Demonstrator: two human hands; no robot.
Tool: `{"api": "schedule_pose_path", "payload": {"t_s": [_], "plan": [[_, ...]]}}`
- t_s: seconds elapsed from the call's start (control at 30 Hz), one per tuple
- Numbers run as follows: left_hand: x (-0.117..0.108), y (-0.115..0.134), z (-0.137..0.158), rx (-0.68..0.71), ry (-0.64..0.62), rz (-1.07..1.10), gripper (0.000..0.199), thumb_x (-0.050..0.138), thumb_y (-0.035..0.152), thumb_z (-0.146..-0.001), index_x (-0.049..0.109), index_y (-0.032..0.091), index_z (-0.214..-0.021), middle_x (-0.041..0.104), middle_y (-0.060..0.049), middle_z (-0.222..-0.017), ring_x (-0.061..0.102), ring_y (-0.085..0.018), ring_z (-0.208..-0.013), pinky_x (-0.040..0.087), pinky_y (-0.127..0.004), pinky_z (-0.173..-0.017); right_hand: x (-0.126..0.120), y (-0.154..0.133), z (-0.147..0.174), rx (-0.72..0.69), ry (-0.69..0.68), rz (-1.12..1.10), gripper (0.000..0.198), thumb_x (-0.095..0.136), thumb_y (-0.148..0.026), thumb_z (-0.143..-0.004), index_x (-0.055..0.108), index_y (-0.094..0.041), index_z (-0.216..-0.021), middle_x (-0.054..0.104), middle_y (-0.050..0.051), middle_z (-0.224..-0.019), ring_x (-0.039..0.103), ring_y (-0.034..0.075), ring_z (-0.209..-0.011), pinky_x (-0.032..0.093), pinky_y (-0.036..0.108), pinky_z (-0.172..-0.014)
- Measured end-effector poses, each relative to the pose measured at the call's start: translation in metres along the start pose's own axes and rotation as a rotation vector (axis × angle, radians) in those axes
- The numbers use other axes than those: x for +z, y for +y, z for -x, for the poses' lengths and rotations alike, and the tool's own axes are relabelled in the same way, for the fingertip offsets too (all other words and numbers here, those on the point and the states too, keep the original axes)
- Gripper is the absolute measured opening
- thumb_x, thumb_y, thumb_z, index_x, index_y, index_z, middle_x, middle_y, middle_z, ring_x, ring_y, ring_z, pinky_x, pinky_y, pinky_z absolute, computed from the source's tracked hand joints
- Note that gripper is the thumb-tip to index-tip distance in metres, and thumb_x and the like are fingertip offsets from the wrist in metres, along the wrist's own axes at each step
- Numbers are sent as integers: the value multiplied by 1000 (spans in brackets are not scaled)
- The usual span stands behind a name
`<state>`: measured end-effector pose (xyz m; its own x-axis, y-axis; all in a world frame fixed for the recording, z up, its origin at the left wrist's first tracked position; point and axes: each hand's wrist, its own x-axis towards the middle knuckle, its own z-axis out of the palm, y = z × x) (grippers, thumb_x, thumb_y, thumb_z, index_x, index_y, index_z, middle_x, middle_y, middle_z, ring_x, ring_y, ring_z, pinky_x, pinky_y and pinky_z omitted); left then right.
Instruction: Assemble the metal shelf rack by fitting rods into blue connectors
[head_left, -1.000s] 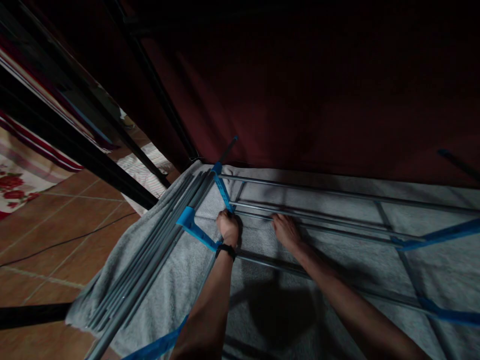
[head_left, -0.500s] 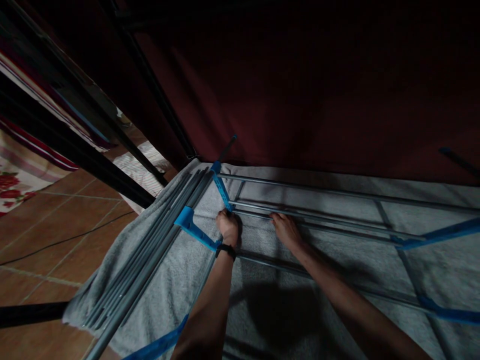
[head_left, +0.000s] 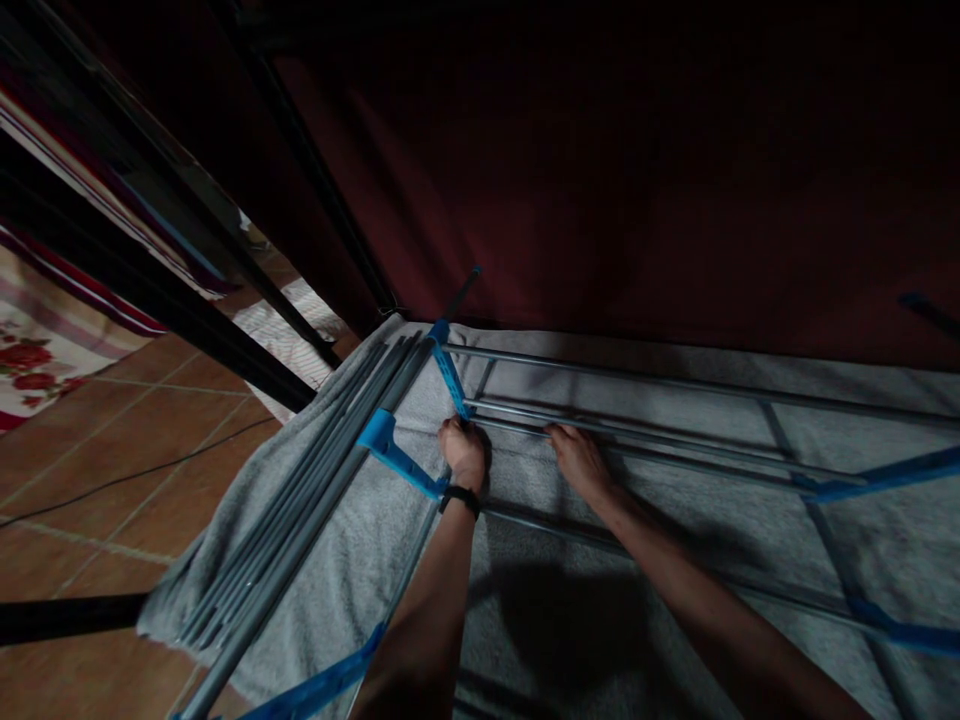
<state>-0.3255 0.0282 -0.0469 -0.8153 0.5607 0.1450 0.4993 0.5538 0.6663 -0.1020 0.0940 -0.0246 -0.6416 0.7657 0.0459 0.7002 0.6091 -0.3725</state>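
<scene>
My left hand (head_left: 462, 450), with a black band on its wrist, is closed at the lower end of a perforated blue plastic bracket (head_left: 451, 378), where grey metal rods meet it. My right hand (head_left: 577, 457) has its fingertips curled on a thin metal rod (head_left: 514, 427) a short way to the right. A second rod (head_left: 660, 437) runs just behind that one. Nearer me, another blue bracket (head_left: 405, 466) reaches from a thick tube to beside my left wrist. The rods run right to a further blue bracket (head_left: 892, 473).
Several loose grey tubes (head_left: 300, 490) lie side by side on the grey towel (head_left: 375, 580) at the left. Dark bed-frame bars (head_left: 172, 300) cross the left side above a tiled floor (head_left: 150, 430) with a cable. A dark red panel (head_left: 600, 230) stands behind.
The whole view has shifted slightly, so everything sits a little farther right. Both hands keep their places at the bracket and the rod.
</scene>
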Motion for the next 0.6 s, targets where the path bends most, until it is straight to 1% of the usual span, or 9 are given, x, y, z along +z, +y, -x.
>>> {"api": "schedule_pose_path", "payload": {"t_s": [0.27, 0.43, 0.6], "plan": [[-3, 4, 1, -11, -4, -31, 8, 55, 20, -90, 63, 20, -89, 66, -7, -92, 59, -24, -95, 44, -35, -90, 0, 1, 0, 10, 2, 12, 34, 46, -21, -105, 71, -21, -128, 68, 11, -133, 64, 22, -121, 46, 31, -107], [-4, 6, 2, -6, -14, -37, 10, 55, 18, -90, 64, 19, -92, 67, -8, -94, 60, -24, -97, 45, -34, -91, 1, 1, 0, -5, 11, -24, 35, 45, -19, -104, 71, -20, -127, 69, 11, -132, 64, 22, -119, 46, 31, -106], [-4, 6, 3, 2, -11, -44, 14, 54, 17, -91, 66, 19, -97, 68, -8, -98, 60, -23, -99, 45, -34, -95, 2, 1, 2, -36, 49, -54, 38, 44, -17, -103, 71, -21, -130, 69, 10, -132, 62, 23, -121, 44, 32, -108]]}}
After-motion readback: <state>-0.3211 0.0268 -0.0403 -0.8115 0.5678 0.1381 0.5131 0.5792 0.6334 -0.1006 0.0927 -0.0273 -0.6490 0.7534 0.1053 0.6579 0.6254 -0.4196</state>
